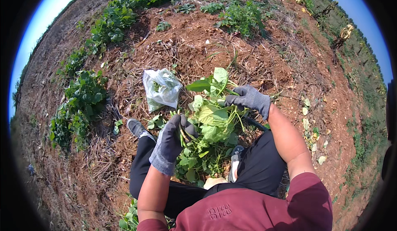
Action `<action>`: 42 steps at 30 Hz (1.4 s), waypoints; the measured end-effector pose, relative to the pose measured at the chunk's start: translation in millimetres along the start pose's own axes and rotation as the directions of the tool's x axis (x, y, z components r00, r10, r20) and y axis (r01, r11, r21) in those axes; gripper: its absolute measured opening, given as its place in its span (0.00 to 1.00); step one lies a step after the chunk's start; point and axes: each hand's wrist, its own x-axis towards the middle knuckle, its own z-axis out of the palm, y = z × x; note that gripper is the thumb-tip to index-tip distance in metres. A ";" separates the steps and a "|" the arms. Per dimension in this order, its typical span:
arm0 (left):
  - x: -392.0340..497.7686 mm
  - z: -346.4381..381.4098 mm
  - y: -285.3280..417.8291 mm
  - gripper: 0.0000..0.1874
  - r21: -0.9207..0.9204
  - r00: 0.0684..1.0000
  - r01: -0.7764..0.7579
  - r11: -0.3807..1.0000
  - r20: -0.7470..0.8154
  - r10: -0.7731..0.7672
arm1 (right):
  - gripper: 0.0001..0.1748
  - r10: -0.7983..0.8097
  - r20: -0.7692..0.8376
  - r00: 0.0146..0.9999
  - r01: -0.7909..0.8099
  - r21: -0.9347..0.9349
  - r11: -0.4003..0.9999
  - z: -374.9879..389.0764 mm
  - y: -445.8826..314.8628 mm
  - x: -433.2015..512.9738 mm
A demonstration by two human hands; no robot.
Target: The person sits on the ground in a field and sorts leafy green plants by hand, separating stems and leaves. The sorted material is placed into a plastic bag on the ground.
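Observation:
Both my hands wear grey work gloves. My left hand (174, 134) is closed around a few slim bean pods (183, 134), some green and some pale. My right hand (248, 99) grips the stems of a leafy bean plant (214, 116), whose broad green and yellowish leaves hang between my hands. Below those leaves, more bean foliage (192, 166) fills the ground between my feet. A translucent white plastic bag (162, 88) stands just beyond my left hand, with green contents showing through its side and open top.
Rows of leafy green plants (83, 94) run along the left side. Another green clump (243, 17) grows ahead. Reddish soil (198, 54) is strewn with dry stalks. Withered leaves (307, 122) lie to the right. My left shoe (136, 128) and right shoe (236, 156) flank the foliage.

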 end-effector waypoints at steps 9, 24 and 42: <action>14.1 -4.5 -25.6 0.11 -0.099 0.995 0.099 0.990 0.037 -0.095 | 0.15 -0.409 -0.058 0.911 0.402 -0.096 0.910 27.2 9.7 16.1; 20.9 -15.6 -50.0 0.12 -0.358 0.965 0.205 0.911 -0.081 -0.249 | 0.26 -0.816 0.145 0.560 0.633 -0.711 0.307 70.5 -13.3 3.1; -21.4 13.1 11.2 0.15 0.001 1.000 -0.003 1.000 -0.002 0.003 | 0.12 -0.460 -0.138 0.877 0.219 -0.737 0.639 12.4 7.3 6.0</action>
